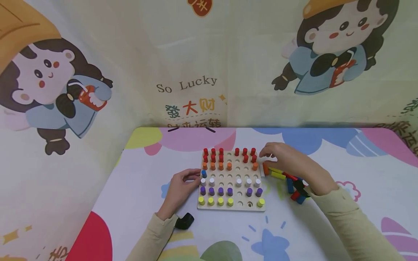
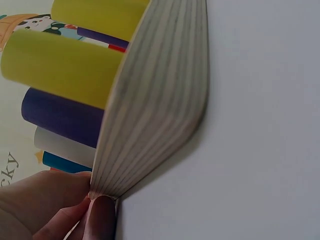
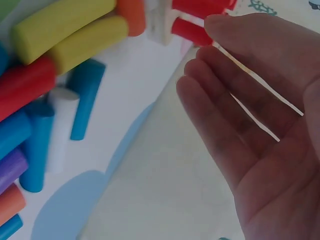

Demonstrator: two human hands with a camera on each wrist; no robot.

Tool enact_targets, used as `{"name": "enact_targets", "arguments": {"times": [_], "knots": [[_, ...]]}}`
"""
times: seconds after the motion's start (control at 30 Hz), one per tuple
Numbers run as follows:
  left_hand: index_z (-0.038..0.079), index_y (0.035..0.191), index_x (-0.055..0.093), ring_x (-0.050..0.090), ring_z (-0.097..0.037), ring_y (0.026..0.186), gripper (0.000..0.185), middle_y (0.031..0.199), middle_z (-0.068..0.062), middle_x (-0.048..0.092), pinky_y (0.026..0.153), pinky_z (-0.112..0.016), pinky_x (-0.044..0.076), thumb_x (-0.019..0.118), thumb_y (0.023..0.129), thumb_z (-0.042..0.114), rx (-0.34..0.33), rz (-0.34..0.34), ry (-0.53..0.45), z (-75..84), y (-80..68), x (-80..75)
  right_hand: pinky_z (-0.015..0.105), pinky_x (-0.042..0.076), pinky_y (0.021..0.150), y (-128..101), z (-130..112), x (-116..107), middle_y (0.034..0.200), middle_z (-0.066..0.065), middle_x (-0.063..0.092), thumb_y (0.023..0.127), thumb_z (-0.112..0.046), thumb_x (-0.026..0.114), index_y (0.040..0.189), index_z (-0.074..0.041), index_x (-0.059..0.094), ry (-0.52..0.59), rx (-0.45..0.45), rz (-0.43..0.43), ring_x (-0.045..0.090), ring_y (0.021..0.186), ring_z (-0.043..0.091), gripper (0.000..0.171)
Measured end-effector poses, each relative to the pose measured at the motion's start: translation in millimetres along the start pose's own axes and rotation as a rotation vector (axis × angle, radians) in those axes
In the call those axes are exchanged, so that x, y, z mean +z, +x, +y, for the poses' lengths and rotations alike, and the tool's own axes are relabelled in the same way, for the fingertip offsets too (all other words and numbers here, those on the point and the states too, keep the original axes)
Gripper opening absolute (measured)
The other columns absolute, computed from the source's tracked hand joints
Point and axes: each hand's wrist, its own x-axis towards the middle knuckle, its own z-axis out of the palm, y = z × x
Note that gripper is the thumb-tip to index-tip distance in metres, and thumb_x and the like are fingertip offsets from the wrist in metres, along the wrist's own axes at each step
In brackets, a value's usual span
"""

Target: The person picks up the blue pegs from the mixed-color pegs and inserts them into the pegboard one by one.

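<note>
A wooden pegboard (image 1: pixel 240 208) lies on the table with rows of red, orange, blue, white, purple and yellow pegs, some holes bare. Its left edge is held by my left hand (image 1: pixel 183 185). In the left wrist view, the fingertips (image 2: pixel 102 215) pinch that edge beside a blue peg (image 2: pixel 67 162). Past the board's top right corner hovers my right hand (image 1: pixel 285 157), its fingers loosely bent. In the right wrist view, its palm holds nothing, and the fingertips overlap a red peg (image 3: pixel 191 31) standing in the board.
To the right of the board lies a loose pile of pegs, with a yellow peg (image 1: pixel 278 175), an orange peg (image 1: pixel 266 169) and a blue peg (image 1: pixel 290 185) among them. A patterned cloth (image 1: pixel 248 90) hangs behind the table. Black wrist straps (image 1: pixel 184 221) show at both cuffs.
</note>
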Motion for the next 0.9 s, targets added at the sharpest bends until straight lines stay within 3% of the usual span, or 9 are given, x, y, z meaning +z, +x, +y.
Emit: {"name": "enact_targets", "arguments": {"times": [0.9], "knots": [[0.011, 0.12, 0.07, 0.067, -0.014, 0.096, 0.03, 0.111, -0.002, 0.072, 0.085, -0.027, 0.057, 0.072, 0.09, 0.016, 0.038, 0.003, -0.005, -2.8, 1.3, 0.2, 0.048, 0.057, 0.085, -7, 34, 8, 0.097, 0.007, 0.071, 0.08, -0.005, 0.08, 0.099, -0.004, 0.076, -0.123, 0.103, -0.064, 0.066, 0.091, 0.027, 0.02]]}}
